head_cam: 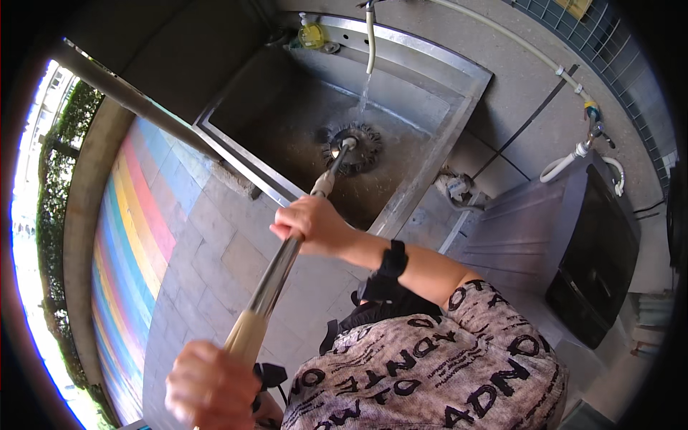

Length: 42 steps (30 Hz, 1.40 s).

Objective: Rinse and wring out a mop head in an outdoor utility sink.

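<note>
A mop with a metal pole [277, 274] and a beige grip [247, 336] slants down into a stainless steel sink [408, 207]. Around the lower part of the pole, near the sink's front rim, my right hand [314, 223] is closed. My left hand [209, 387], somewhat blurred, grips the beige upper end. The round mop head [357, 148], edged with a dark, wet-looking fringe, rests on the sink bottom. Above it, water runs from a white hose [371, 48] and falls beside or onto the head's far edge; the exact spot is unclear.
A pump bottle of yellow liquid [310, 35] stands at the sink's back left corner. Right of the sink is a large grey bin [516, 236] with a dark lid [596, 258], below a wall tap [596, 129] and pipe. Paving with painted coloured stripes [134, 215] lies to the left.
</note>
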Tool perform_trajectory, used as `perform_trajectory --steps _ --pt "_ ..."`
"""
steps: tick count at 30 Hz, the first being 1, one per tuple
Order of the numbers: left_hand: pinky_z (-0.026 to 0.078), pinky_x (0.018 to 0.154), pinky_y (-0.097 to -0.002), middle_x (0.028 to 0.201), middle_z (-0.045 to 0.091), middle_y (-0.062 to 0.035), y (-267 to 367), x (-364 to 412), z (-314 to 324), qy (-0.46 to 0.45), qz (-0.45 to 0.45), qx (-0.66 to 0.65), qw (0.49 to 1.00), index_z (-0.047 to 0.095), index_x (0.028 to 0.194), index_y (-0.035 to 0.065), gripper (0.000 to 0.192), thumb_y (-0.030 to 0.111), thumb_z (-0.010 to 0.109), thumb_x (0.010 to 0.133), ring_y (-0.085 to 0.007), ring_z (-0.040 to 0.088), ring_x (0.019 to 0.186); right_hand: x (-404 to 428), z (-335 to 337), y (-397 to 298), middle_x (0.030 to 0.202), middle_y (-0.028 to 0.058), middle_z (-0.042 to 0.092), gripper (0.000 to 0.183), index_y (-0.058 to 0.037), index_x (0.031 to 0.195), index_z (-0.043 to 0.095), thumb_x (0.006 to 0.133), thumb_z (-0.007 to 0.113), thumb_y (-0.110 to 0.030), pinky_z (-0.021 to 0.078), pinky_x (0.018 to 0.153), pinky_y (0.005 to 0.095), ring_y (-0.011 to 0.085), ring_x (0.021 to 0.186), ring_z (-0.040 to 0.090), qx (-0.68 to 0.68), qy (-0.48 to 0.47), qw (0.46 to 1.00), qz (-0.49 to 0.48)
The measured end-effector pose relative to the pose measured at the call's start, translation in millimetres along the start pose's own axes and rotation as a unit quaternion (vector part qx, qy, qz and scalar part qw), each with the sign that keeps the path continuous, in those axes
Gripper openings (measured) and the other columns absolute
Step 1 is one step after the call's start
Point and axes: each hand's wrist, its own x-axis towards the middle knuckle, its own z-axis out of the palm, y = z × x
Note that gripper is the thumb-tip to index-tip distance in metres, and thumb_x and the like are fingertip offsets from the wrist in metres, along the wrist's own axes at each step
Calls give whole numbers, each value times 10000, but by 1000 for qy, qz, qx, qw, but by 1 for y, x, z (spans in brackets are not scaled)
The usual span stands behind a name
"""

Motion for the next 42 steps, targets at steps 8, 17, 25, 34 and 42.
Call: perform_trajectory --steps 8,17,25,34,42 --pt "356 573 -313 616 373 7 -10 -18 -3 -81 -76 35 993 360 610 120 184 169 454 759 -179 397 600 -9 0 60 526 77 523 226 -76 643 470 769 640 -155 426 510 363 295 497 545 -36 -22 999 7" --pt "323 477 -266 483 455 -12 -12 -16 -3 -41 -21 -30 998 378 548 136 276 153 556 758 -140 473 499 -8 -4 56 552 69 547 184 -93 649 498 747 642 -154 441 523 373 278 523 571 -51 -31 998 7" --pt "376 443 -195 481 522 59 70 17 -34 65 185 -134 971 538 558 191 245 222 588 796 -46 491 412 51 -11 -37 498 27 507 169 -109 691 496 782 627 -165 434 531 340 226 472 552 -55 -31 992 -108" --pt "414 419 -221 462 494 47 69 5 -37 35 187 -194 962 521 554 165 260 210 576 804 -71 487 389 18 6 -43 485 22 496 164 -109 702 500 807 596 -189 420 511 344 210 466 555 -26 -36 993 -105" --pt "408 473 -232 499 514 10 26 -9 -48 -147 -22 -43 988 462 558 121 256 165 628 747 -122 515 443 -11 4 22 509 57 513 212 -86 650 477 776 638 -140 414 507 364 259 488 551 -18 -19 1000 -6"
